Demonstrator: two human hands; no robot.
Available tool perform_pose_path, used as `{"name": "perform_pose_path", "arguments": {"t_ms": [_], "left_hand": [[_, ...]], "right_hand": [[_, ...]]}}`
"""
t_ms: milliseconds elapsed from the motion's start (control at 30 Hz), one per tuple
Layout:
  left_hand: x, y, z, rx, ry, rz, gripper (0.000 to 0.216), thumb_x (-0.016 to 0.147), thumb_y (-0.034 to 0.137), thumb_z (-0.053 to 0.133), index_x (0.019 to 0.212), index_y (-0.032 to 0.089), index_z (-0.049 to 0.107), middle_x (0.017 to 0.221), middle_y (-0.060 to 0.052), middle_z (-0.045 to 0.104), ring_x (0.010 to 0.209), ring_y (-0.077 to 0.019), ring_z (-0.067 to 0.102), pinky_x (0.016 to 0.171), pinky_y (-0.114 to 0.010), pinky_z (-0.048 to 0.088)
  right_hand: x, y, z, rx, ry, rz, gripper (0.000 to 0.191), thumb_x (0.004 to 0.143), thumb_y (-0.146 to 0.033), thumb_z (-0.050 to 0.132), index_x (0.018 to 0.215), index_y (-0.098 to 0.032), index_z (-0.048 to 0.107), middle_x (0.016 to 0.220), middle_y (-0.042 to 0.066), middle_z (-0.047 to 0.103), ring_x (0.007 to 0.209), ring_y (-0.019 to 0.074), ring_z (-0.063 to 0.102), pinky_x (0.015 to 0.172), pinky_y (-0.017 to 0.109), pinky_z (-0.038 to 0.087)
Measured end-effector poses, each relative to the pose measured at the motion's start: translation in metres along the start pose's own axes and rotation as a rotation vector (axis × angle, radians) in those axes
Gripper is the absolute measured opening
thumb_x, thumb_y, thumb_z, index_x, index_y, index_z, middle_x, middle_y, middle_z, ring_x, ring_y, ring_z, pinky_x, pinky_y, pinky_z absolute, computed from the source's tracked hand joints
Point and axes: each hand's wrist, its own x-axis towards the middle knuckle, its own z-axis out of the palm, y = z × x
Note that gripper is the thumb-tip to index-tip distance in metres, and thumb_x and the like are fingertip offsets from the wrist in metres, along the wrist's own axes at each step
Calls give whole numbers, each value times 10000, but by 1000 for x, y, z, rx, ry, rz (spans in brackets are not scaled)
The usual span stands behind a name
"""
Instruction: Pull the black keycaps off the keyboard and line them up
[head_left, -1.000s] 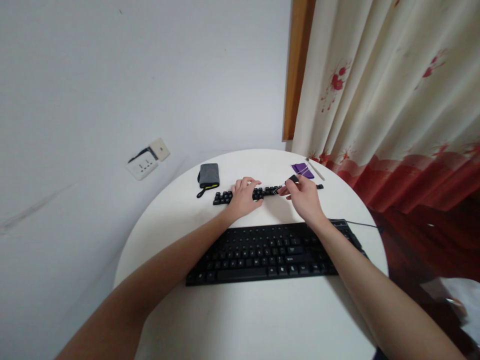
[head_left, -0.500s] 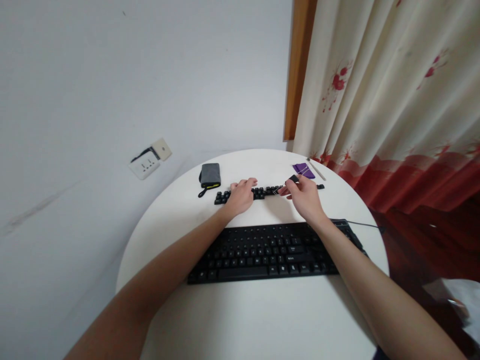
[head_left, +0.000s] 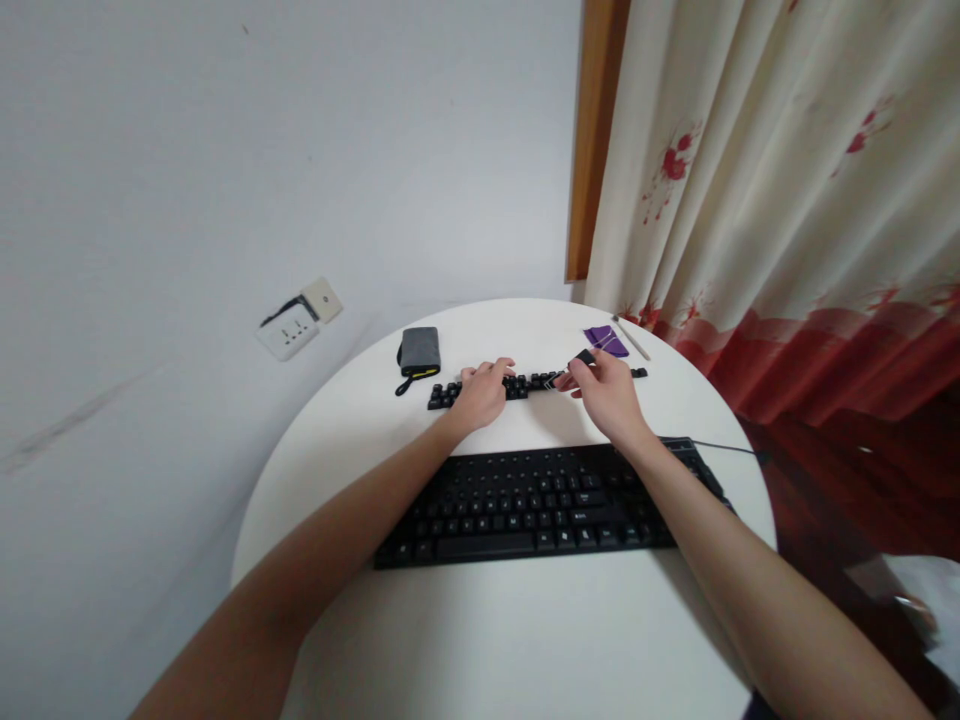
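Observation:
My right hand (head_left: 606,388) pinches a keycap puller with a black handle (head_left: 585,357) and thin wire prongs, which point down and left over a row of loose black keycaps (head_left: 517,388). What sits between the prongs is too small to make out. My left hand (head_left: 482,392) lies over the left part of that row, its fingers stretched out and touching or just above the caps; it covers some of them. Nearer to me, under both forearms, is a black keyboard (head_left: 502,508). Its upper rows show bare key posts, while keycaps sit on the lower rows.
A grey cloth pouch (head_left: 421,350) with a black loop lies at the table's back left. At the back right are a folded purple cloth (head_left: 606,340) and a thin brush-like stick (head_left: 632,338). The keyboard's cable (head_left: 724,447) runs off the right edge of the round white table (head_left: 480,640).
The view has shifted very slightly. Both hands, the puller and the keycaps stay in nearly the same places.

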Motion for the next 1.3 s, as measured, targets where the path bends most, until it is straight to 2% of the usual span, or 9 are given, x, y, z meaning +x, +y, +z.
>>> {"name": "perform_pose_path", "arguments": {"t_ms": [267, 500, 667, 833, 933, 1000, 1033, 1167, 1300], "left_hand": [[2, -7, 6, 2, 34, 14, 620, 765, -7, 380, 1331, 231, 461, 1303, -58, 680, 1249, -257, 527, 1034, -468, 279], [1, -3, 3, -4, 20, 12, 617, 769, -8, 380, 1330, 232, 465, 1309, -62, 682, 1249, -265, 519, 1029, -472, 288], [0, -3, 4, -17, 61, 7, 589, 785, -6, 386, 1316, 227, 483, 1318, -78, 675, 1276, -278, 510, 1035, -492, 291], [4, -9, 2, -164, 237, -1, 529, 760, -18, 382, 1201, 222, 551, 1217, -70, 705, 1190, -255, 582, 1044, -489, 336], [11, -14, -10, -424, 405, -19, 471, 745, -11, 366, 1119, 193, 566, 1070, -73, 721, 1054, -208, 636, 986, -413, 435], [15, -17, -24, -583, 456, -23, 416, 750, 9, 371, 1075, 174, 572, 989, -76, 719, 977, -188, 654, 929, -369, 481], [16, -17, -32, -632, 444, -26, 382, 756, 22, 379, 1047, 168, 580, 954, -73, 719, 943, -182, 661, 908, -357, 493], [4, -4, -62, -645, 229, -57, 292, 788, 61, 403, 941, 156, 632, 905, -71, 734, 828, -159, 675, 841, -322, 521], [-31, 30, -63, -504, -10, -41, 254, 842, 139, 460, 943, 173, 690, 870, -44, 751, 744, -152, 662, 730, -278, 512]], "right_hand": [[0, -1, -1, -14, 1, -3, 175, 865, -354, 561, 829, -183, 567, 735, 99, 747, 659, 203, 704, 645, 322, 537], [0, -1, -1, -23, -7, -2, 176, 871, -357, 560, 838, -185, 574, 737, 95, 746, 669, 208, 708, 635, 322, 531], [-1, -2, -1, -29, -3, -14, 162, 870, -338, 550, 832, -183, 581, 731, 91, 747, 650, 200, 700, 628, 316, 522], [0, -1, -2, -19, 5, -5, 171, 868, -352, 559, 848, -183, 578, 740, 98, 751, 660, 209, 705, 623, 319, 517], [0, -2, -3, -4, 5, 2, 178, 868, -361, 567, 849, -185, 571, 738, 98, 750, 660, 210, 705, 613, 315, 514], [0, -3, -4, 2, 7, 5, 180, 866, -364, 570, 850, -185, 569, 736, 95, 748, 657, 208, 702, 602, 309, 512], [0, -3, -5, 0, 11, 6, 182, 865, -366, 571, 850, -184, 571, 737, 94, 747, 658, 207, 701, 599, 306, 512], [2, -3, -8, -14, 43, 11, 200, 864, -379, 568, 832, -183, 584, 758, 91, 739, 685, 207, 693, 606, 307, 518], [7, -2, -14, -58, 123, -43, 212, 852, -386, 586, 781, -186, 590, 715, 64, 697, 654, 190, 645, 604, 312, 506]]}}
